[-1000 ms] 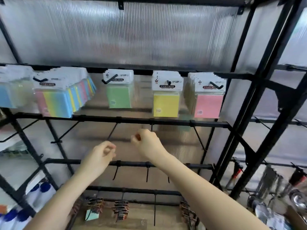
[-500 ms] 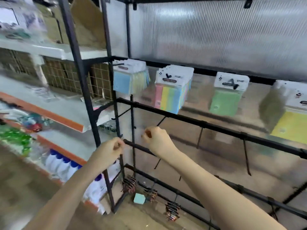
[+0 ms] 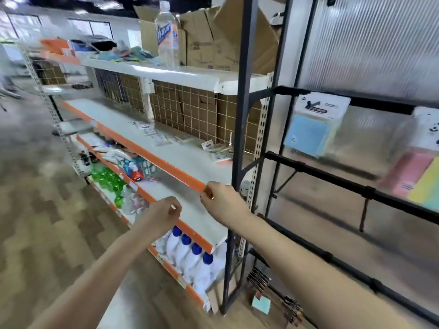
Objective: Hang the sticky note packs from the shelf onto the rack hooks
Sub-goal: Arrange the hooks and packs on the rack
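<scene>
Several sticky note packs (image 3: 215, 151) lie scattered on the white shelf with the orange front edge (image 3: 166, 166), left of the black rack (image 3: 240, 138). On the rack's top hooks hang a blue pack (image 3: 308, 134) and, at the right edge, pink and yellow packs (image 3: 413, 179). My left hand (image 3: 161, 214) and my right hand (image 3: 223, 203) float in front of the shelf edge, both with curled fingers and nothing in them. The right hand is just left of the rack post.
A water bottle (image 3: 167, 34) and cardboard boxes (image 3: 213, 36) stand on the top shelf. White bottles with blue caps (image 3: 190, 255) and green bottles (image 3: 107, 179) fill lower shelves. One green pack (image 3: 261, 304) lies on the floor by binder clips. Bare rack bars (image 3: 332, 179) run rightward.
The view has swung left from the rack's hanging packs to the white shelf. Both hands have stayed raised and curled, holding nothing.
</scene>
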